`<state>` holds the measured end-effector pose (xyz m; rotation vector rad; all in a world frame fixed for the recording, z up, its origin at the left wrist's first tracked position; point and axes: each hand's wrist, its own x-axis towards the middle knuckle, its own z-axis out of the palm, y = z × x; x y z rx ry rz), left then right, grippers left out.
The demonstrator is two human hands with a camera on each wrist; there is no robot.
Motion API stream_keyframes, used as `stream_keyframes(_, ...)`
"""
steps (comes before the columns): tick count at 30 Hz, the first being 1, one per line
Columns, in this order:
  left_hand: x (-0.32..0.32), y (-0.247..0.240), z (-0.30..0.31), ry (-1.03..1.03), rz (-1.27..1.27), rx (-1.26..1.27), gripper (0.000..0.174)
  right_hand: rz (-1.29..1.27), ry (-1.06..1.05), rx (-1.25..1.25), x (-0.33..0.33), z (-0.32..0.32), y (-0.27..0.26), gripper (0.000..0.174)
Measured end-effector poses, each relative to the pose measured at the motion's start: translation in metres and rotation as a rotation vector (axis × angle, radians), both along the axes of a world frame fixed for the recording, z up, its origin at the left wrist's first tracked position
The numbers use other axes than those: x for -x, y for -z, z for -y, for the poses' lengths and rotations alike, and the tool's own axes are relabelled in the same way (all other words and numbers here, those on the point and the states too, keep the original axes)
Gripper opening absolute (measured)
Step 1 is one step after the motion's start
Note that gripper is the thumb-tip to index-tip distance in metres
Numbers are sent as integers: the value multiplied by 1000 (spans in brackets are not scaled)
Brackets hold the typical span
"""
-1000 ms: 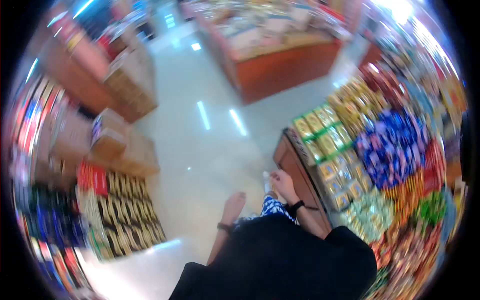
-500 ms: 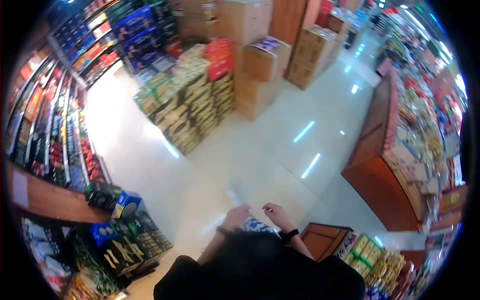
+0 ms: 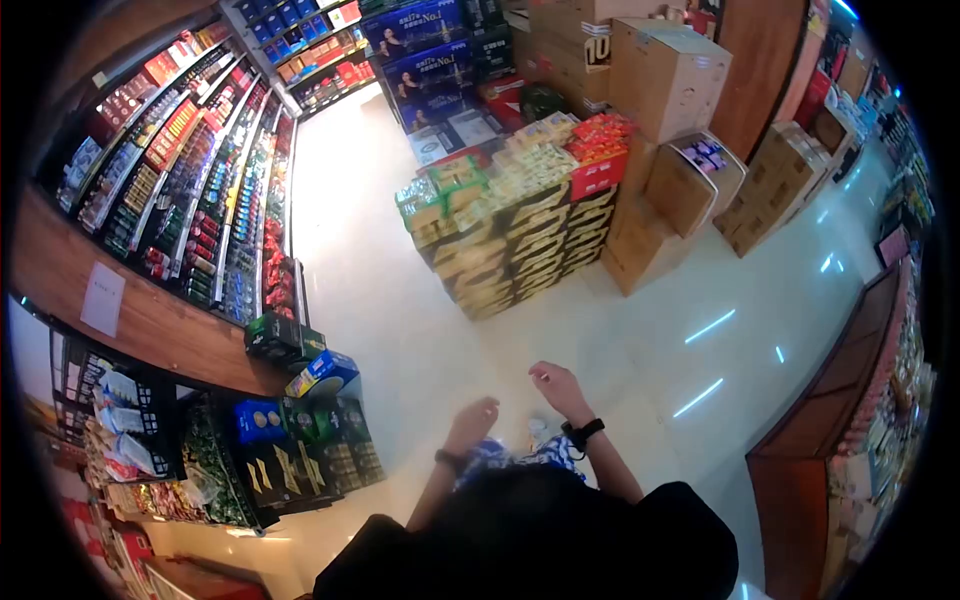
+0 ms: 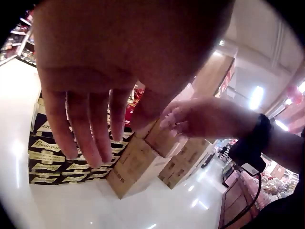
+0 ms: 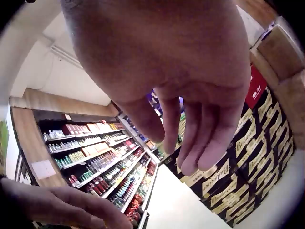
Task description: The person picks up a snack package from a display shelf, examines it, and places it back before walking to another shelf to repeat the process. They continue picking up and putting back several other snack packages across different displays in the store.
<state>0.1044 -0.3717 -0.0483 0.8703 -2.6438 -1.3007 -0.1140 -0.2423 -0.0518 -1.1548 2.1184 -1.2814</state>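
Note:
My left hand (image 3: 470,427) hangs in front of the body at waist height and holds nothing. In the left wrist view its fingers (image 4: 97,129) point down, loosely extended, with small gaps between them. Just to its right, my right hand (image 3: 562,390) is also without any object, its fingers (image 5: 209,129) lightly bent downward in the right wrist view. Dark bands circle both wrists. The hands are apart, over the pale shiny floor (image 3: 420,340). Ahead of them stands a stack of black-and-gold Budweiser cartons (image 3: 535,250), topped with red and green packs.
Brown cardboard boxes (image 3: 670,85) stand beside the stack, with blue cartons (image 3: 430,75) behind. Shelves of bottles and cans (image 3: 190,180) line the left, behind a wooden counter (image 3: 170,320). More drink packs (image 3: 300,450) sit at near left. A wooden display counter (image 3: 800,490) borders the right.
The head view has swung left: the carton stack has moved from the left to ahead, and the display counter to the right edge. Both hands stay before the body, holding nothing.

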Motion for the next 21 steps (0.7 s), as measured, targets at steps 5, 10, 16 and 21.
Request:
stream_keyframes(5,23,7,55,-83,50,-124,31,131,-173,-123,2,80,25,18)
stream_keyframes(10,41,24,124,-82,-83,-101,25,113,-279,-191,19,155,30,20)
stream_keyframes(16,75,9,249,-127,-182,-118,21,31,-197,-162,38,262,-7,20)
stream_keyframes(21,126,-5,338,-206,-290,-134,21,-168,-96,-77,59,336,-8,22)
